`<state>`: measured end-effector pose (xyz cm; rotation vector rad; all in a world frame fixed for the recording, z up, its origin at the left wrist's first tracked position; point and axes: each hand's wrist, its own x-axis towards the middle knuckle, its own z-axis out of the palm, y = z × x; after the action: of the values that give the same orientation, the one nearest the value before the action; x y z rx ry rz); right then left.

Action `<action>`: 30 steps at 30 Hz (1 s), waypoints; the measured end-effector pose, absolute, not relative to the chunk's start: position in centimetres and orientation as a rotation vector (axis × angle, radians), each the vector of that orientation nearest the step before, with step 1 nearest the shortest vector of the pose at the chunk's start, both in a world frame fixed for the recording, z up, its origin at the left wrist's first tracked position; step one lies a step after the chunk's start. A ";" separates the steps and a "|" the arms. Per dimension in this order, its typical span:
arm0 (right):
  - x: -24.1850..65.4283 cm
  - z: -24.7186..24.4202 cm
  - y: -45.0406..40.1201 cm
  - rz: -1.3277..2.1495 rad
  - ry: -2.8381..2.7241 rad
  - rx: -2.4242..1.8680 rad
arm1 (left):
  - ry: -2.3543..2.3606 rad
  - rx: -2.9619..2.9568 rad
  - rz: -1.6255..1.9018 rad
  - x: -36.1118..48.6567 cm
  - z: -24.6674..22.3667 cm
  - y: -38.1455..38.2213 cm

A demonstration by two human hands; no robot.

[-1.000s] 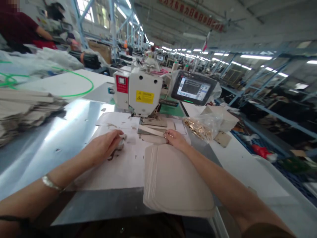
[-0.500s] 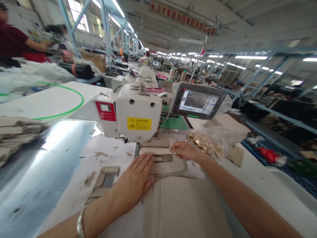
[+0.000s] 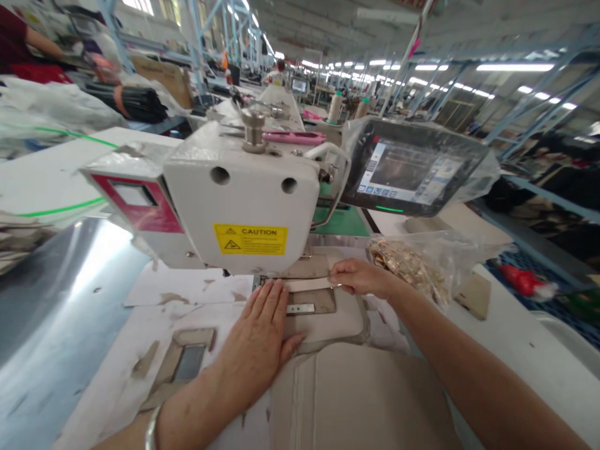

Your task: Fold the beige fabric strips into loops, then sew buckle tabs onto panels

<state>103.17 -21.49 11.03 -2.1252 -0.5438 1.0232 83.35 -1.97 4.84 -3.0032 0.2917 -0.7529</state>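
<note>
My left hand (image 3: 260, 337) lies flat with fingers stretched over the left side of a beige panel (image 3: 349, 322). Across this panel runs a narrow beige strip (image 3: 307, 285), its left end at my fingertips. My right hand (image 3: 359, 278) pinches the strip's right end between thumb and fingers. Just below the strip, a slot in the panel shows a small metal plate (image 3: 300, 309) with holes. The white sewing machine head (image 3: 244, 200) stands directly behind my hands, hiding its needle area. A larger beige piece (image 3: 370, 394) spreads nearest me.
A plastic bag of gold-coloured metal parts (image 3: 412, 269) lies beside my right hand. Behind it stands a plastic-wrapped control screen (image 3: 407, 169). To the left are a beige frame-shaped piece (image 3: 159, 375), scraps on white paper and a shiny metal surface (image 3: 70, 312). A co-worker's arm (image 3: 42, 44) shows far left.
My view has come closer to the machine and tipped downward. Both hands keep nearly the same places on the panel and strip.
</note>
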 end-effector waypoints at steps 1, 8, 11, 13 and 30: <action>103.1 10.9 -21.4 1.013 -0.541 -2.129 | 0.293 -2.993 -0.759 83.3 4.8 -2.0; 102.7 10.1 -21.6 0.946 -0.508 -2.157 | 0.257 -2.945 -0.776 83.4 5.2 -1.9; 102.8 10.3 -21.6 0.951 -0.532 -2.162 | 0.266 -2.922 -0.768 83.6 5.3 -1.9; 102.8 10.4 -21.4 0.954 -0.540 -2.180 | 0.270 -2.914 -0.763 83.7 5.4 -1.9; 102.1 12.1 -21.0 0.948 -0.437 -2.253 | 0.659 -3.146 -0.551 87.6 5.5 -3.3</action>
<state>102.06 -20.97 12.12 -2.2535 -0.4370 0.9481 87.59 -3.29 5.53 -3.1459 0.6593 -0.5508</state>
